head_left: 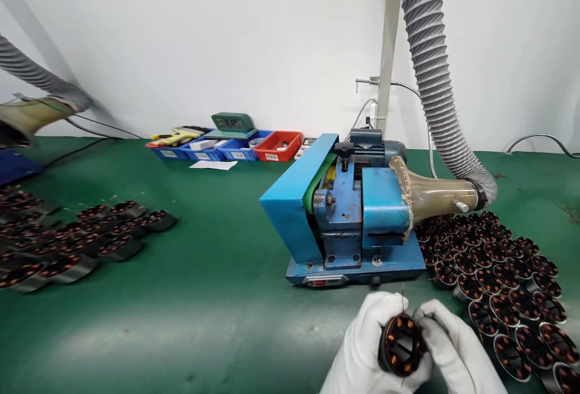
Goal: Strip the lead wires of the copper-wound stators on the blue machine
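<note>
A motor stator [403, 345] with copper windings and a dark round opening is gripped in my left hand [360, 345], which wears a white glove. Its open end faces up toward me. One thin wire [403, 300] sticks up from the stator's far rim. My right hand [453, 345], gloved too and grey at the fingertips, has its fingers closed against the stator's right edge. Whether those fingers also pinch a wire is hidden. Both hands are low in the view, just in front of the blue belt grinding machine [339, 213].
Several stators [502, 285] stand in rows on the right; more stators [77, 240] lie at left. A grey hose [426, 49] joins the machine's nozzle [439, 194]. Blue bins [203, 151], a red bin [277, 146] and a clock [232, 122] line the wall on the green tabletop [203, 321].
</note>
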A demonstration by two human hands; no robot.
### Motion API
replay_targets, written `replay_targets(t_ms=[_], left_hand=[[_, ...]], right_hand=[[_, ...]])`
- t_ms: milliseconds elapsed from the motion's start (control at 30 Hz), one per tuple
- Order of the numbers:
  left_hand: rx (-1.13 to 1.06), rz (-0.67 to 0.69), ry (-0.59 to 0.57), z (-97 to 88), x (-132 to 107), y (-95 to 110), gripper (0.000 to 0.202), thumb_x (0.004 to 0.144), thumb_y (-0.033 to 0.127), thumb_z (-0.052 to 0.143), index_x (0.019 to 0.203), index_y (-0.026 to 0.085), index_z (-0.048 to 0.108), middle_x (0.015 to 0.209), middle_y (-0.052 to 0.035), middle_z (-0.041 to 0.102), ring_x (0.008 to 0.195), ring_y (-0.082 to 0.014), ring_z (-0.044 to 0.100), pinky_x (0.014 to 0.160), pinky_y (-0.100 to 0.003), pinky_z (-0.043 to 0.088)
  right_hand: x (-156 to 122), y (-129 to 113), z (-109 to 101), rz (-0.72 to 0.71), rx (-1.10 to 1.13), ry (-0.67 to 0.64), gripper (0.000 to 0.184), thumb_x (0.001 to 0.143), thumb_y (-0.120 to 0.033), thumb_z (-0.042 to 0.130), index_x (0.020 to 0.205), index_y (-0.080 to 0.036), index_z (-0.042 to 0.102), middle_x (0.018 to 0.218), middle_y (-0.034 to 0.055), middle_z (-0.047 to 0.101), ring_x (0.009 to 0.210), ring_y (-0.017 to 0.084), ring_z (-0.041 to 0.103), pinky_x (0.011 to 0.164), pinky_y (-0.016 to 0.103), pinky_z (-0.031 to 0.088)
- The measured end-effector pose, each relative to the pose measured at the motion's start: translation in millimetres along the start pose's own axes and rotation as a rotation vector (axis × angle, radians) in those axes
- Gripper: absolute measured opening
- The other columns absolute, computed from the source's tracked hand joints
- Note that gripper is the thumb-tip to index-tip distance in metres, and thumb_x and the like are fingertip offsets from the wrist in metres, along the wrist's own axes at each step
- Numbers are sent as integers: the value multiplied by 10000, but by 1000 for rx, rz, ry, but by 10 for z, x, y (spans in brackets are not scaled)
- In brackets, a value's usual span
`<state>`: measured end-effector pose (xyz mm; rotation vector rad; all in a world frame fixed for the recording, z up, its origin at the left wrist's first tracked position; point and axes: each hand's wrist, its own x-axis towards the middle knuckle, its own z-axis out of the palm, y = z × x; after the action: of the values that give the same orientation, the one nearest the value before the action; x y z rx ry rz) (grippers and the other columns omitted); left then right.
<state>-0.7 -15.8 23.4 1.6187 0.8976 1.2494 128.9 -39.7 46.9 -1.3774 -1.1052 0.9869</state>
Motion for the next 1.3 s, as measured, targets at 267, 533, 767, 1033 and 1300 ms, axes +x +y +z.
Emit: replay_targets(t_ms=[267, 533, 767, 1033, 1300], left_hand=[[-535, -618, -59, -34, 48, 31, 434, 617, 226, 749, 1003, 226, 551, 633, 51, 563, 461, -87, 511, 450, -202, 428], [-959, -1020, -141, 32, 135, 4, 367, 695, 524, 678, 772, 177, 586, 596, 39, 582, 402, -47, 451, 481, -203, 398], [-1026, -1128, -144, 30, 235, 116, 430, 687, 593, 661, 681, 176, 558, 537, 26, 547, 435, -82, 495, 469, -203, 375], [-937, -1104, -104, -31, 99, 190, 385, 707, 560, 668, 713, 184, 586, 514, 43, 510, 395, -69, 464, 434, -203, 384], [-481, -424, 12, 43, -64, 131, 548, 575, 218, 804, 1068, 276, 573, 908, -31, 658, 790, -201, 659, 690, -325, 559]], right_hand=[[38, -7, -203, 66, 461, -26, 313, 701, -513, 732, 665, -212, 655, 558, -11, 582, 490, 148, 543, 490, 260, 469], [120, -67, -97, -196, 271, -235, 91, 712, -344, 776, 656, -272, 773, 596, 12, 634, 569, 153, 597, 536, 243, 477], [-50, -60, -147, -191, 345, 9, 109, 731, -400, 759, 793, -311, 774, 628, 13, 652, 554, 156, 613, 523, 246, 495], [39, 7, -86, -37, 448, -65, 119, 714, -388, 774, 666, -278, 777, 554, 21, 688, 480, 149, 640, 431, 201, 506], [98, -62, -31, -82, 443, -84, 224, 612, -310, 855, 818, -241, 800, 801, 92, 756, 730, 230, 703, 692, 313, 583]])
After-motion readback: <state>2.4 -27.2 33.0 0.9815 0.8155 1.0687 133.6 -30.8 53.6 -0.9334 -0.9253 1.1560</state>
